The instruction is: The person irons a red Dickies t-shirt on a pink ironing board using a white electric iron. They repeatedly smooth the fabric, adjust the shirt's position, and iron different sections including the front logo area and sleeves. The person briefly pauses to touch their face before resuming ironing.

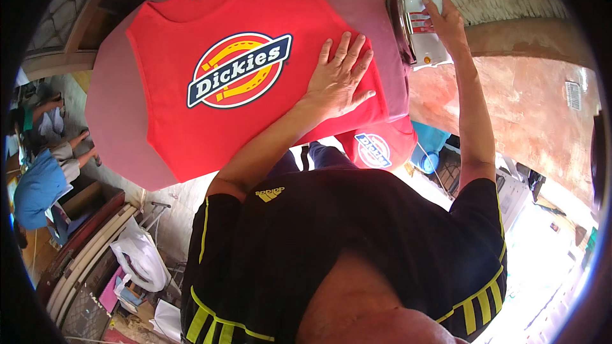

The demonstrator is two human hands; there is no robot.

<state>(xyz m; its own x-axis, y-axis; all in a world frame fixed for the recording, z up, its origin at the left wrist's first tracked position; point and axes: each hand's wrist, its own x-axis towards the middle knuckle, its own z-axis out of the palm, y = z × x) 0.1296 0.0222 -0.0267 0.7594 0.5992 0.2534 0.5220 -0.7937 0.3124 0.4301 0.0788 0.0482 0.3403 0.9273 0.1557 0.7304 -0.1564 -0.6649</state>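
A red sleeveless top (172,44) with a round printed emblem lies spread over a mauve padded ironing board (111,102). My left hand (341,79) rests flat on the top's lower part, fingers spread and pointing away from me. At the board's right end stands a white clothes iron (428,48) with a red-marked panel. My right hand (446,25) has its fingers around the iron's handle; the palm side is hidden. Another red garment piece (382,143) with a similar print hangs at the board's near right edge, close to my body.
Right of the iron is a worn, reddish-brown surface (510,89) with a small label. Below it sits a blue container (430,146). A white plastic bag (143,255) and stacked boards (89,248) are at lower left. Farther left, a person in blue (38,188) sits bent over.
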